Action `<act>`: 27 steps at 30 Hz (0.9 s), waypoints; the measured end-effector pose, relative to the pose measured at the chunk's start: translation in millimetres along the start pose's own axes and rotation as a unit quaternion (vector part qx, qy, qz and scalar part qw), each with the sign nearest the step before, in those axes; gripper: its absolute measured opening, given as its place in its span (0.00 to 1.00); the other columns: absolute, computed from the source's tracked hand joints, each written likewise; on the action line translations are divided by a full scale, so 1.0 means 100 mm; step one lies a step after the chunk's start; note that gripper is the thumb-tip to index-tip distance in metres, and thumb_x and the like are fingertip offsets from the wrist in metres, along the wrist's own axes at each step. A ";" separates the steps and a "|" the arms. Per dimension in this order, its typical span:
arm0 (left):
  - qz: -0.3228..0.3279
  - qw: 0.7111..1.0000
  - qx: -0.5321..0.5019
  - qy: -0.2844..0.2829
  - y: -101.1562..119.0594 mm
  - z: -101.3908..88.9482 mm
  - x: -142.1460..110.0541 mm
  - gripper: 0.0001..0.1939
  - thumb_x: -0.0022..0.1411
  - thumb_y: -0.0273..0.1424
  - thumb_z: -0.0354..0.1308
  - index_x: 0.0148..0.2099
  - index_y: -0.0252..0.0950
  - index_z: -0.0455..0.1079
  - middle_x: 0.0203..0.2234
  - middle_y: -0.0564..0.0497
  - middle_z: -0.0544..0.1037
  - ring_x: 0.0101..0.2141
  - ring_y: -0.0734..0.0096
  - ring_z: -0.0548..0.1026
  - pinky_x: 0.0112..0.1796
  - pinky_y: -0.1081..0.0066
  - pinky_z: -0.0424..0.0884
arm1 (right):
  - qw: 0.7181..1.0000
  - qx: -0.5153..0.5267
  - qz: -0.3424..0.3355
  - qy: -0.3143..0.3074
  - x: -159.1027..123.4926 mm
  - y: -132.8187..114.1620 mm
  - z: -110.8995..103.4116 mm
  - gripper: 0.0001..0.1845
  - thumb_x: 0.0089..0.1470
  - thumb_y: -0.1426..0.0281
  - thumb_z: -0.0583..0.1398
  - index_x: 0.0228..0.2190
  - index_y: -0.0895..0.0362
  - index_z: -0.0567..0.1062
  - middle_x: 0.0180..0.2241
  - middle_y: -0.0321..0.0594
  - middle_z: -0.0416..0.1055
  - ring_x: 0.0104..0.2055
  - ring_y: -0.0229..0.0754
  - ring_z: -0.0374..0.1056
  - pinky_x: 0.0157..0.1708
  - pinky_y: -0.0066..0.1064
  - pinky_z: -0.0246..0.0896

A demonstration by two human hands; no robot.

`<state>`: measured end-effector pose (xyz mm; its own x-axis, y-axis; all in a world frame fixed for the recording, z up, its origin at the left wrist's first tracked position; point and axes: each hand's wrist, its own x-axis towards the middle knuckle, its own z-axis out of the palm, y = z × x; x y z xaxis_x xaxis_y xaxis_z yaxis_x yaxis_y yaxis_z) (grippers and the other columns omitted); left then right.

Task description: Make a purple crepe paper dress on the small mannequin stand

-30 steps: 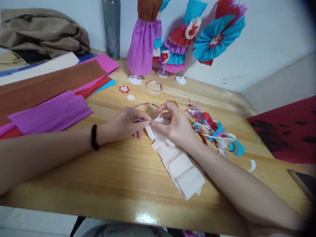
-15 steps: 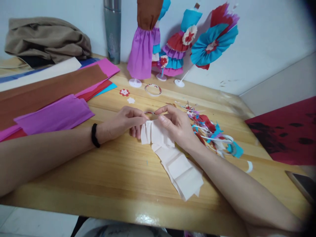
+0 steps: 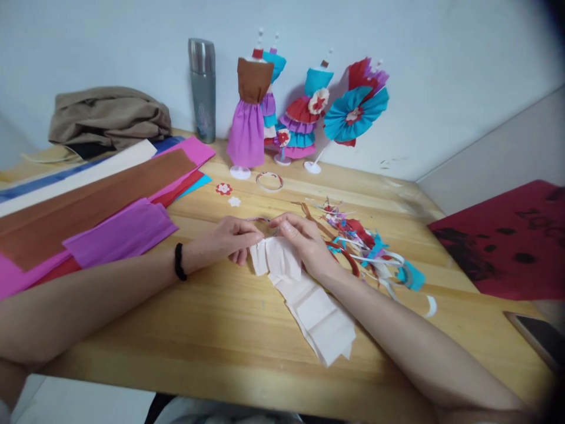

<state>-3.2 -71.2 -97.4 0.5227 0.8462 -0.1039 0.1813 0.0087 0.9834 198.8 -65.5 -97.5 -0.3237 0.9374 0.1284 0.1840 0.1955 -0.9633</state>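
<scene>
Both hands meet over the table at the top edge of a white crepe paper strip, whose long loose end trails toward me on the wood. My left hand, a black band at its wrist, pinches the strip's gathered upper left corner. Across from it, my right hand pinches the same edge between thumb and fingers. Just behind the fingertips shows part of a thin patterned ring; my hands and the paper hide the rest of it.
Folded crepe sheets, brown and purple among them, lie at left. Small stands wearing paper dresses and a flask line the wall. Paper scraps lie beyond my right forearm, a phone at the right edge.
The strip's upper part, bunched between my fingers before, now hangs spread in pleats. My right hand shifts slightly along the edge. The view has tilted up, showing more of the wall.
</scene>
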 end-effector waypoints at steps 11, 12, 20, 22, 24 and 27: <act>-0.019 0.995 0.071 -0.063 -0.06 -0.05 0.04 0.19 0.64 0.44 0.56 0.33 0.32 0.73 0.14 0.55 0.70 0.16 0.79 0.67 0.19 0.80 0.59 | 0.997 -0.010 0.000 -0.081 0.00 -0.05 -0.05 0.28 0.52 0.43 0.59 0.36 0.56 0.71 0.20 0.28 0.54 0.22 0.35 0.50 0.23 0.28 0.43; -0.018 0.996 0.062 -0.066 -0.06 -0.05 0.04 0.19 0.64 0.45 0.56 0.32 0.32 0.72 0.14 0.55 0.70 0.16 0.79 0.67 0.19 0.80 0.59 | 0.996 -0.009 0.003 -0.087 -0.01 -0.06 -0.06 0.28 0.52 0.43 0.59 0.36 0.56 0.70 0.20 0.28 0.53 0.22 0.35 0.49 0.23 0.28 0.43; -0.048 0.995 0.012 -0.085 0.05 -0.09 -0.06 0.20 0.65 0.46 0.54 0.37 0.33 0.73 0.15 0.56 0.68 0.16 0.79 0.65 0.19 0.79 0.56 | 0.994 -0.010 -0.019 -0.112 -0.01 -0.12 -0.11 0.24 0.55 0.47 0.59 0.40 0.55 0.71 0.24 0.32 0.62 0.25 0.37 0.57 0.25 0.29 0.49; -0.044 0.994 0.035 -0.095 0.08 -0.08 -0.07 0.19 0.66 0.44 0.52 0.33 0.34 0.71 0.15 0.57 0.65 0.16 0.78 0.63 0.19 0.77 0.56 | 0.994 -0.015 -0.019 -0.106 -0.01 -0.12 -0.12 0.24 0.56 0.48 0.59 0.40 0.56 0.71 0.24 0.32 0.62 0.25 0.37 0.57 0.25 0.29 0.49; -0.004 0.991 0.096 -0.095 0.11 -0.07 -0.06 0.20 0.67 0.41 0.50 0.26 0.35 0.64 0.16 0.56 0.62 0.18 0.77 0.63 0.21 0.75 0.58 | 0.995 -0.017 -0.014 -0.101 -0.01 -0.12 -0.13 0.23 0.56 0.49 0.59 0.41 0.56 0.72 0.24 0.32 0.62 0.24 0.36 0.56 0.25 0.29 0.49; 0.069 0.977 0.196 -0.055 0.17 -0.06 -0.03 0.20 0.66 0.35 0.53 0.21 0.35 0.60 0.21 0.52 0.67 0.26 0.72 0.68 0.30 0.72 0.63 | 0.994 -0.015 -0.017 -0.104 -0.02 -0.14 -0.14 0.23 0.56 0.50 0.59 0.41 0.56 0.71 0.24 0.32 0.62 0.24 0.36 0.57 0.25 0.28 0.49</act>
<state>-6.6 -70.3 -79.6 0.6465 0.7629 -0.0108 0.3966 -0.3238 0.8590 210.1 -65.8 -81.4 -0.5141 0.8511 0.1067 0.1968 0.2381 -0.9511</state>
